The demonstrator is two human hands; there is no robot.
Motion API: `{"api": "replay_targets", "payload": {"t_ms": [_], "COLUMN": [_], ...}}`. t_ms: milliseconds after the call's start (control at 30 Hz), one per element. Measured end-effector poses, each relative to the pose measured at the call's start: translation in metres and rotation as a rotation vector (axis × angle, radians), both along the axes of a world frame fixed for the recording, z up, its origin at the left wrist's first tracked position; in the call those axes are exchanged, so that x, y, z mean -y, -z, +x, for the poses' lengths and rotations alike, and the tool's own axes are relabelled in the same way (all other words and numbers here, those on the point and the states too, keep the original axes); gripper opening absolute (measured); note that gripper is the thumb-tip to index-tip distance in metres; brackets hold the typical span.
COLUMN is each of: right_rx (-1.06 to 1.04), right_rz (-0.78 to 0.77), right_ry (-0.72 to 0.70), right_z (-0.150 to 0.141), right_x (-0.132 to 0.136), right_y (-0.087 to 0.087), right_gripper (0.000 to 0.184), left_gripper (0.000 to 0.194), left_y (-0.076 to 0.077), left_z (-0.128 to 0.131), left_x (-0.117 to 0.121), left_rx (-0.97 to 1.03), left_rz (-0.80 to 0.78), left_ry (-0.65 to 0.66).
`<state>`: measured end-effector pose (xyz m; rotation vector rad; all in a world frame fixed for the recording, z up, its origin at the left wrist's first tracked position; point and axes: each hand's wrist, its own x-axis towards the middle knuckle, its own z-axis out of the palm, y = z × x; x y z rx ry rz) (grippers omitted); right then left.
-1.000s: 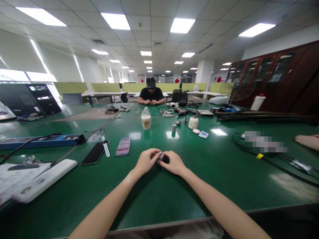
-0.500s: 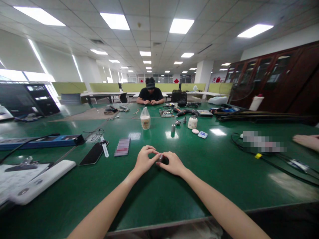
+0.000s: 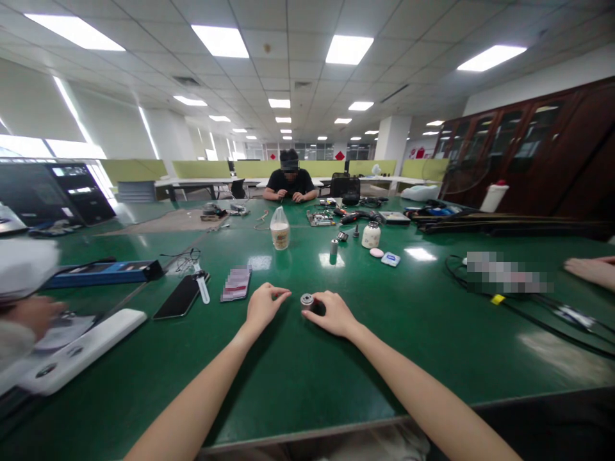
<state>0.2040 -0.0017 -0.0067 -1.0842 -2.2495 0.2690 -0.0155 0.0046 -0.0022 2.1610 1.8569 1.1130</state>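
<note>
My right hand (image 3: 334,314) grips a small silver metal cylinder (image 3: 307,301) between thumb and fingers. The cylinder stands upright on the green table (image 3: 288,371), its round top showing a dark hole. To its left, clear of the cylinder, my left hand (image 3: 264,306) has thumb and forefinger pinched together; whatever may be between the tips is too small to make out. Farther off, a similar metal cylinder (image 3: 334,246) stands upright, beside a small dark metal part (image 3: 342,236).
A smartphone (image 3: 177,298), a white power strip (image 3: 86,351) and a blurred person's hand (image 3: 36,314) are at the left. Ahead stand a bagged cup (image 3: 280,234) and a white jar (image 3: 371,235). Black cables (image 3: 533,314) and another person's hand (image 3: 590,271) lie right. Someone sits opposite.
My left hand has come off the metal cylinder and moved left, uncovering its top. The right hand has stayed on it. A person's hand and something white have entered at the left.
</note>
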Motion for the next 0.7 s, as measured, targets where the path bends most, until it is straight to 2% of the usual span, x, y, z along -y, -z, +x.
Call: {"api": "replay_targets", "payload": {"t_ms": [100,167,267,367,433,533,700], "right_rx": [-0.001,-0.001,0.002,0.010,0.017,0.017,0.022], "right_rz": [-0.003,-0.008,-0.021,-0.036,-0.045,-0.048,-0.029], "right_ry": [0.010,0.007,0.009,0.028,0.025,-0.011,-0.036], "right_z": [0.001,0.001,0.003,0.006,0.008,0.012,0.012], "right_x": [-0.002,-0.003,-0.004,-0.004,-0.005,-0.005,-0.003], "right_y": [0.000,-0.001,-0.002,-0.003,-0.004,-0.004,-0.004], "right_gripper": [0.031,0.030,0.029,0.029,0.030,0.028,0.025], "left_gripper": [0.025,0.026,0.025,0.026,0.024,0.021,0.019], "left_y": [0.009,0.010,0.006,-0.003,-0.008,-0.013,-0.012], "left_z": [-0.007,-0.007,0.001,0.017,0.028,0.042,0.048], "left_x": [-0.004,-0.004,-0.001,0.007,0.014,0.023,0.028], "left_rx": [-0.054,-0.053,-0.008,0.150,0.230,0.248,0.231], "left_rz": [-0.098,-0.106,-0.024,0.065,0.082,0.080,0.077], "left_ry": [0.007,0.008,0.054,0.166,0.245,0.335,0.349]}}
